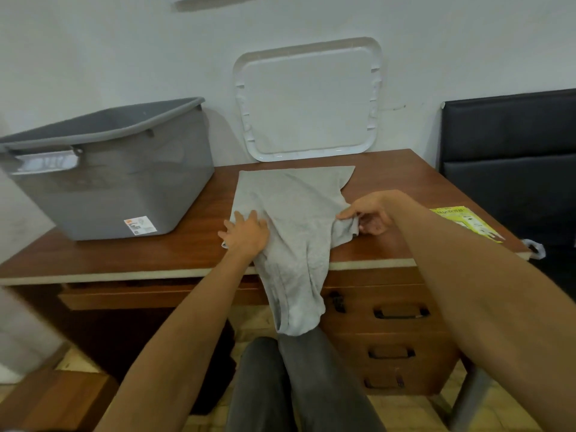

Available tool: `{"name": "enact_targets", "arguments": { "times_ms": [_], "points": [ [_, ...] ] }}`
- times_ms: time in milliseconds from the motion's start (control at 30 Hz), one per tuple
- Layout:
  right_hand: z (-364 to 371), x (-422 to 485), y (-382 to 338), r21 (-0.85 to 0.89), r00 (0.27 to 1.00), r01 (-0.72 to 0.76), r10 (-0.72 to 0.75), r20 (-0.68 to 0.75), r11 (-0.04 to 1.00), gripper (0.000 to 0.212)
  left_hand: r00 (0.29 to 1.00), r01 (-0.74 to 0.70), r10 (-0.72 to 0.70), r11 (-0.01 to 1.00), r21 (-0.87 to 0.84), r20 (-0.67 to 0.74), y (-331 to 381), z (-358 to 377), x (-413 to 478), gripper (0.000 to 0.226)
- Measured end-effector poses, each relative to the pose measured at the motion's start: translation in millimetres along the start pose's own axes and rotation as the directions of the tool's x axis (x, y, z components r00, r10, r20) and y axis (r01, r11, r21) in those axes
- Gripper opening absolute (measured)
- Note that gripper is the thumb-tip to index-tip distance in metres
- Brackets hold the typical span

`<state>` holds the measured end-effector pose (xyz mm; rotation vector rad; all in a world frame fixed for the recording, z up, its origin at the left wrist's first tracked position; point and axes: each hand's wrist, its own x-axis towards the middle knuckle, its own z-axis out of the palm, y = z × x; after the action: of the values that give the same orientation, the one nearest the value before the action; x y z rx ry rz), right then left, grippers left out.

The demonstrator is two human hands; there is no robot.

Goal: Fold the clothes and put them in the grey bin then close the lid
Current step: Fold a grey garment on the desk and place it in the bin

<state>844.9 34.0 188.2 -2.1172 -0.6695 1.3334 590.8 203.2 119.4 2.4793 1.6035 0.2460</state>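
Grey bin [118, 182] stands open at the left end of the desk [124, 254], tilted in this wide view. Left hand [246, 233] lies flat on the grey garment [296, 207], fingers straight and spread. Garment is mid-desk, its lower part hanging over the front edge. White lid [308, 101] leans on the wall behind. Right hand [369, 213] pinches the garment's right edge, fingers curled on cloth. Yellow leaflet [464, 222] lies far right.
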Motion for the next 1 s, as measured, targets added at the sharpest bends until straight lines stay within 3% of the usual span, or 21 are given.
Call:
{"name": "enact_targets", "arguments": {
  "times_ms": [100,267,400,500,600,667,733,800,833,867,1000],
  "points": [
    [1.4,-5.4,-0.7,-0.09,0.996,0.002,-0.01,-0.084,0.996,0.02,0.99,0.011,-0.016,0.999,0.04,0.139,-28.3,-7.0,-11.0,0.063],
    [-4.8,-14.3,9.5,-0.198,0.978,-0.078,0.036,-0.204,0.977,0.042,0.97,0.077,-0.092,0.994,0.078,0.223,-62.7,-20.0,-20.3,0.064],
    [-12.5,-32.6,21.3,-0.174,0.986,-0.164,0.154,-0.068,0.971,0.031,0.96,0.067,-0.094,0.992,0.109,0.264,-71.3,-27.8,-22.8,0.065],
    [-11.6,-48.9,18.2,-0.29,0.955,-0.281,0.298,0.014,0.915,0.025,0.963,0.069,-0.098,0.99,0.122,0.249,-64.0,-30.4,-21.4,0.063],
    [-5.4,-53.6,6.6,-0.534,0.942,-0.326,0.315,-0.116,0.78,0.028,0.985,0.017,-0.041,0.99,0.141,0.169,-46.0,-31.2,-20.9,0.062],
    [1.4,-51.6,1.4,-0.57,0.942,-0.332,0.232,-0.242,0.752,0.02,0.989,-0.055,0.036,0.99,0.129,0.142,-33.9,-29.6,-19.9,0.061],
    [10.1,-45.2,-0.5,-0.585,0.91,-0.233,-0.038,-0.413,0.776,0.013,0.984,-0.115,0.099,0.988,0.1,0.148,-24.1,-26.2,-16.7,0.061],
    [22.2,-37.3,-2.0,-0.612,0.751,-0.08,-0.356,-0.556,0.787,0.024,0.976,-0.156,0.144,0.986,0.063,0.167,-16.6,-21.9,-12.8,0.061],
    [28.8,-32.6,-4.5,-0.626,0.703,-0.016,-0.436,-0.561,0.78,0.031,0.97,-0.177,0.166,0.983,0.048,0.178,-13.4,-19.8,-10.3,0.061],
    [36.3,-27.3,-8.5,-0.645,0.701,0.041,-0.481,-0.526,0.764,0.035,0.964,-0.198,0.187,0.979,0.04,0.189,-10.6,-17.9,-8.0,0.061],
    [63.4,0.1,-23.2,-0.721,0.759,0.147,-0.544,-0.356,0.677,0.036,0.95,-0.244,0.236,0.97,0.015,0.207,-1.2,-11.3,1.8,0.06]
  ]
}}
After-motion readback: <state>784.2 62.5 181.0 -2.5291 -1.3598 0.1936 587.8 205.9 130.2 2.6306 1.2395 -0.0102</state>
